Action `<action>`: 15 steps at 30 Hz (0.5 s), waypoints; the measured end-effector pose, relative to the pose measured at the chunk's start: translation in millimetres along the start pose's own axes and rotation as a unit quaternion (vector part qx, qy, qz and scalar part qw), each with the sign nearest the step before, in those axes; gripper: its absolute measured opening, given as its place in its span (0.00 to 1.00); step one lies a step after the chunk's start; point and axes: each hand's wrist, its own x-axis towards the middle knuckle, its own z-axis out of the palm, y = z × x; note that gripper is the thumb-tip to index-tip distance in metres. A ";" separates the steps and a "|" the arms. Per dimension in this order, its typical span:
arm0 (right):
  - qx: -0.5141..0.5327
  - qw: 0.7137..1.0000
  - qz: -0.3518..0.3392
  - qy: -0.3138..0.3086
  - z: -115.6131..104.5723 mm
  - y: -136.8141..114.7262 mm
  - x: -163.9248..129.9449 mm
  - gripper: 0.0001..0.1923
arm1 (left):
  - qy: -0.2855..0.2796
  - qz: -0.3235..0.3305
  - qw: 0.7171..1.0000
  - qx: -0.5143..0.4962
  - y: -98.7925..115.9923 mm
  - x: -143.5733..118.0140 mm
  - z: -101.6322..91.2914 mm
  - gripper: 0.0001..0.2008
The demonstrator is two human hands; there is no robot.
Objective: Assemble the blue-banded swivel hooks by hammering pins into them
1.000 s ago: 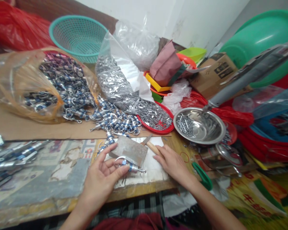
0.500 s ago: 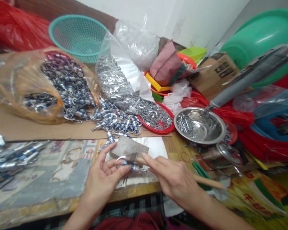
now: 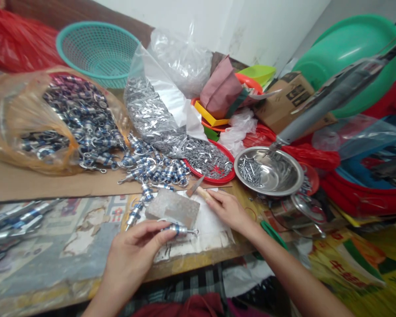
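My left hand [image 3: 140, 244] pinches a small silver-and-blue metal fitting [image 3: 180, 229] between thumb and fingers; a little ring shows at its right end. The fitting lies level just in front of a grey metal block [image 3: 173, 208] on white paper [image 3: 214, 220]. My right hand [image 3: 229, 209] is closed round the wooden handle of a small hammer, whose wedge-shaped head [image 3: 194, 186] is beyond the block's far right corner, near the red plate [image 3: 219, 179]. Several similar fittings [image 3: 155, 167] lie heaped behind the block.
Small flat metal pieces spill from a clear bag [image 3: 152, 110] onto the red plate. A steel bowl [image 3: 292, 180] with pins stands right, under a grey tool [image 3: 303, 119]. An orange bag [image 3: 13, 127] of fittings, a turquoise basket [image 3: 99, 48] and a cardboard box [image 3: 287, 99] are behind.
The hammer has moved from over the fitting, away from me and beyond the block. My left hand still holds the fitting. The view has shifted slightly.
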 end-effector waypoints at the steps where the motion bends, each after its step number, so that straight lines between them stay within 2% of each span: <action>1: -0.039 0.999 0.006 0.001 -1.6 2.5 9.5 0.15 | 0.010 0.039 0.999 0.022 0.3 0.5 -1.4 0.05; 4: -0.132 0.989 0.060 0.033 -9.0 12.4 41.7 0.16 | 0.033 0.144 0.987 0.063 0.6 3.1 -4.1 0.04; 7: -0.162 0.981 0.101 0.023 -13.9 26.3 71.9 0.15 | 0.050 0.204 0.974 0.082 1.6 6.1 -4.2 0.03; 11: -0.167 0.981 0.102 0.002 -16.4 38.2 93.9 0.17 | 0.030 0.227 0.970 0.086 2.5 8.4 -2.5 0.03; 15: -0.126 0.988 0.086 0.024 -23.1 34.6 95.1 0.20 | 0.013 0.220 0.972 0.087 2.2 7.3 -3.1 0.05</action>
